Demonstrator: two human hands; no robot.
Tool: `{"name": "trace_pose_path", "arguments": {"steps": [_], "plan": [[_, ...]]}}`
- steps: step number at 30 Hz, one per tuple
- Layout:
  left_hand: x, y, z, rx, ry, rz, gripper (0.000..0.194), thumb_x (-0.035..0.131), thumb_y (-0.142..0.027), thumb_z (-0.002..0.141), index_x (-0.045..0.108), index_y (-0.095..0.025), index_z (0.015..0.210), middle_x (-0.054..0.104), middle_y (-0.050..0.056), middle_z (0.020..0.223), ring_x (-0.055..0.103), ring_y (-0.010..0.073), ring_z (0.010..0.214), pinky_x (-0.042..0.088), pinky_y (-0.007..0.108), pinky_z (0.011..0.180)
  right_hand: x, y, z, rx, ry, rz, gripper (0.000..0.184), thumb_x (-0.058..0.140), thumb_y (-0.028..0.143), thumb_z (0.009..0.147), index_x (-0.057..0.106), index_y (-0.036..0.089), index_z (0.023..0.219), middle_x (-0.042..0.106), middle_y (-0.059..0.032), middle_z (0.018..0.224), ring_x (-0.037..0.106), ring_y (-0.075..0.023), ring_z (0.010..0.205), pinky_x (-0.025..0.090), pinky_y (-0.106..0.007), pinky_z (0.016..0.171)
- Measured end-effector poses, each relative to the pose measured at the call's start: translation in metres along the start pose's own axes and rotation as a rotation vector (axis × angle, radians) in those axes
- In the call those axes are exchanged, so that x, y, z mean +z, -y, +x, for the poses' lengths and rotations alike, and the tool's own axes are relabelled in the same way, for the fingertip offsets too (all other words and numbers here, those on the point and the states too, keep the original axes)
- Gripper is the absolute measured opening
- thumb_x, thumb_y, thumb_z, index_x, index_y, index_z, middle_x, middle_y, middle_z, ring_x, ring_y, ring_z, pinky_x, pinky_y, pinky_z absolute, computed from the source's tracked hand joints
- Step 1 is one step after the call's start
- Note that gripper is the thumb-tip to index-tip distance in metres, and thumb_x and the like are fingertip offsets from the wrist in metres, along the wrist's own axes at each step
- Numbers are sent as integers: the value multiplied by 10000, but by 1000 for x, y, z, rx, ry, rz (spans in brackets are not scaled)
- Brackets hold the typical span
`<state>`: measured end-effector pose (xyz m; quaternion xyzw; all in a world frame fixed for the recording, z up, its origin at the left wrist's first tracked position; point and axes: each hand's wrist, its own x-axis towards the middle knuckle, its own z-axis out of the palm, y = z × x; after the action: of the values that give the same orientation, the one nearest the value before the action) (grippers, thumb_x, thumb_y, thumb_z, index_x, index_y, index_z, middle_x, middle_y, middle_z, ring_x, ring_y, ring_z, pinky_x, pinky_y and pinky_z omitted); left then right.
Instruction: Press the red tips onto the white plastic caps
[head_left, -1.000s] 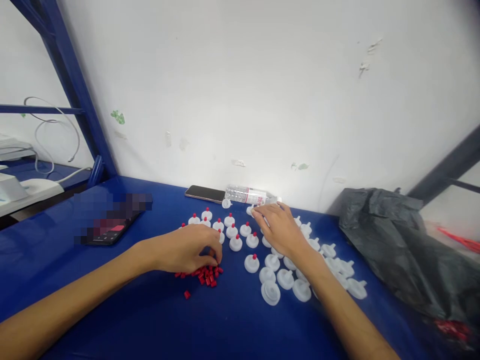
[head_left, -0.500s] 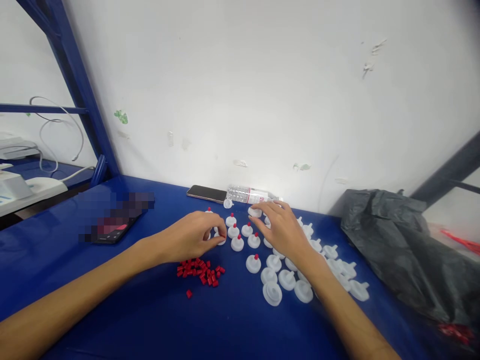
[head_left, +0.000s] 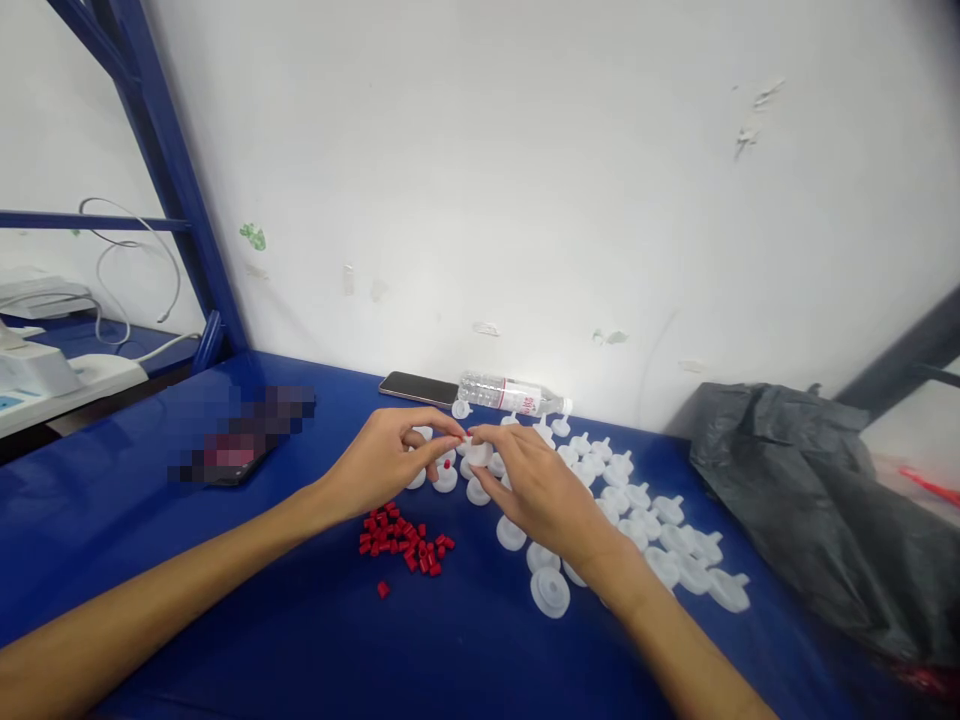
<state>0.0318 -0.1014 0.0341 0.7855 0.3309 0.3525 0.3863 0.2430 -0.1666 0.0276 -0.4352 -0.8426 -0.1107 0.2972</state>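
Facing white wall (head_left: 480, 180) — blue tabletop (head_left: 450, 660)

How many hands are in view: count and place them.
2: the left hand, beyond the loose red caps, and the right hand, holding a white piece. No others show.

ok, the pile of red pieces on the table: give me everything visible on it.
The pile is a loose jumble of small, short red cylinders, apparently plastic, lying at mixed angles. It rests on the blue tabletop, nearer the camera than the left hand, and no hand touches it. One stray red piece lies apart on its near side. End details are too small to tell.
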Motion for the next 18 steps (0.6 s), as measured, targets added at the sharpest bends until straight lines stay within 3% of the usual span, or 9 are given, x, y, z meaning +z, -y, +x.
{"name": "trace_pose_path", "arguments": {"steps": [6, 11, 15, 18], "plan": [[3, 2, -1, 31, 14, 71, 239, 649, -439, 941, 751, -227, 982, 736, -13, 765, 679, 123, 562, 469, 201, 485, -1, -4, 0, -24, -22, -19, 308, 596, 140, 915, 540, 202, 1211, 736, -63, 1080, 678, -229, 1052, 579, -402, 905], [1, 16, 2, 229, -4, 311, 212, 593, -353, 983, 743, -207, 1017, 747, 10, 852, 679, 123, 625, 484, 219, 570, -2, 4, 2, -41, -92, 45, 229, 564, 200, 965, 540, 229, 1191, 744, -58, 1112, 695, -217, 1057, 586, -411, 919], [-3, 22, 0, 413, -2, 573, 244, 470, -220, 1014, 713, -201, 1026, 748, 36, 893, 697, 177, 825, 483, 268, 702, -4, 14, 3, -30, -46, 56, 197, 504, 186, 993, 546, 262, 1169, 747, -54, 1144, 705, -212, 1106, 591, -391, 949], [-4, 15, -3, 425, 43, 654, 222, 457, -269, 1031, 659, -202, 1093, 720, 46, 995, 674, 181, 865, 462, 277, 706, -4, 15, 4, -45, -71, 21, 208, 518, 176, 984, 539, 238, 1181, 755, -68, 1115, 709, -215, 1077, 593, -380, 936]]}}
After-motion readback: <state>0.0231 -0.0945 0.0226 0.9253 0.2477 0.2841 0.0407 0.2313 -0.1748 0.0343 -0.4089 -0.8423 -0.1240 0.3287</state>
